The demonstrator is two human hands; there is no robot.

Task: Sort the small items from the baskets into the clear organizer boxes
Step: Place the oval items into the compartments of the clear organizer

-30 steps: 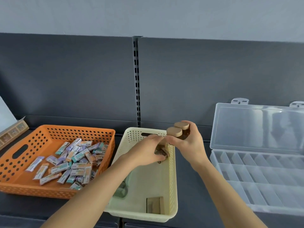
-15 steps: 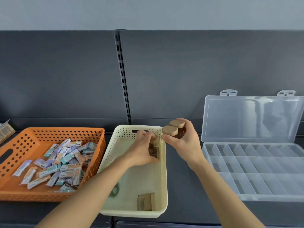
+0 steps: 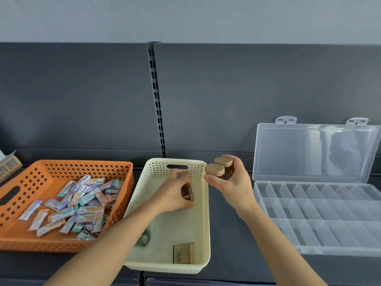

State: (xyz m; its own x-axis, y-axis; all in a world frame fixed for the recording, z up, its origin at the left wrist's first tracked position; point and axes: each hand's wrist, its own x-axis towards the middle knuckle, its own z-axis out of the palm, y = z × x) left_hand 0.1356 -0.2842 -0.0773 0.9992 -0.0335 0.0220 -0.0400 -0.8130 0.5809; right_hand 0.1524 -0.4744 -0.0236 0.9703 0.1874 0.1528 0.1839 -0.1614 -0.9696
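Note:
A cream perforated basket (image 3: 202,240) stands in the middle of the dark shelf. My left hand (image 3: 175,193) is inside it near the far right corner, fingers closed around small brown jars (image 3: 186,191). My right hand (image 3: 231,182) hovers just right of the basket's far corner and holds two small jars with tan lids (image 3: 219,169). A small tan box (image 3: 184,253) lies at the basket's near end. The clear organizer box (image 3: 321,219) sits open on the right, its divided compartments showing nothing inside.
An orange perforated basket (image 3: 24,205) on the left holds several small flat packets (image 3: 80,205). The organizer's lid (image 3: 315,151) leans against the dark back panel. A cardboard box corner (image 3: 8,165) pokes in at far left. A greenish item (image 3: 145,238) lies partly under my left forearm.
The view has shifted, so the baskets and organizer appear further left. My left hand stays inside the cream basket, working on the jars. My right hand keeps the two lidded jars beside the basket corner.

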